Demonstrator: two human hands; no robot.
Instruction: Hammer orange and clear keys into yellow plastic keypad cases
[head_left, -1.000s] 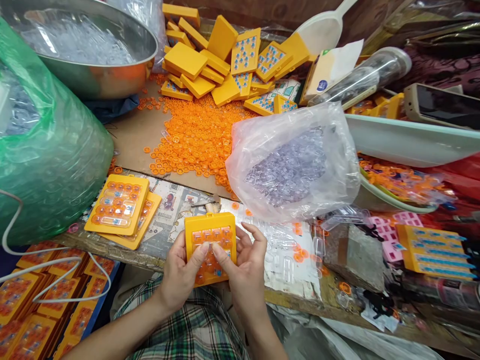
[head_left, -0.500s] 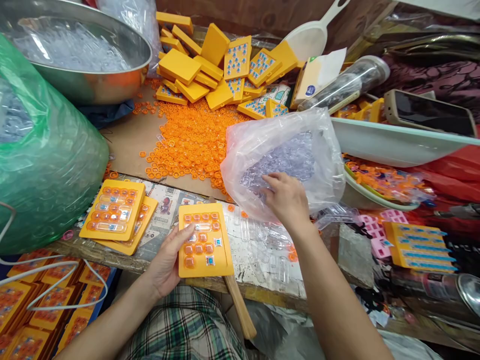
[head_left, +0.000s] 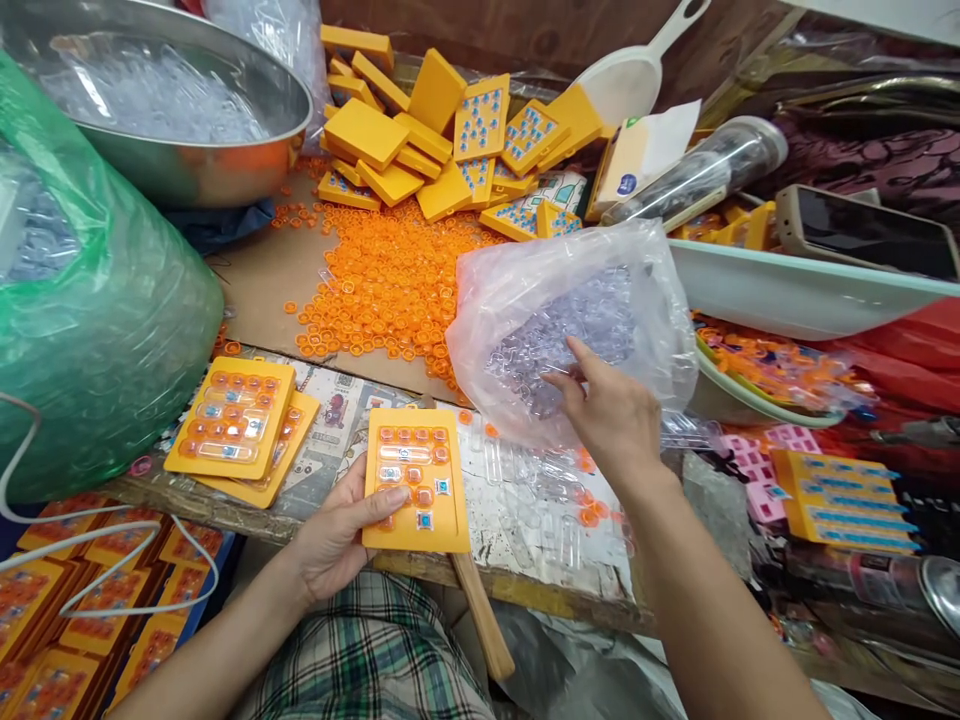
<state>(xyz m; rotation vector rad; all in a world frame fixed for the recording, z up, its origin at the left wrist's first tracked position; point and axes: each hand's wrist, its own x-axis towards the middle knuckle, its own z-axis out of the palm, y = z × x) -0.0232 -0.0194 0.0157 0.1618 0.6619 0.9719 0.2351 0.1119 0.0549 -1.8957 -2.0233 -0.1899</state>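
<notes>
In my left hand is a yellow plastic panel, gripped at its left edge with the thumb over its face. Orange-rimmed clear buttons fill its upper rows; two clear pieces with blue marks sit lower right. My right hand is over the near side of a white plastic bag, index finger and thumb apart, with nothing visible between them. Small clear plastic pieces fill the bag. Left of the held panel, a finished-looking yellow panel lies on top of another.
Loose orange rings cover the cardboard behind, below a heap of yellow panels. A green bag and a metal bowl stand left. A wooden handle juts over the bench's front edge. Clear strips lie before the bag.
My right hand has shifted right, and its index finger and thumb have spread. My left thumb has slid down the panel's face.
</notes>
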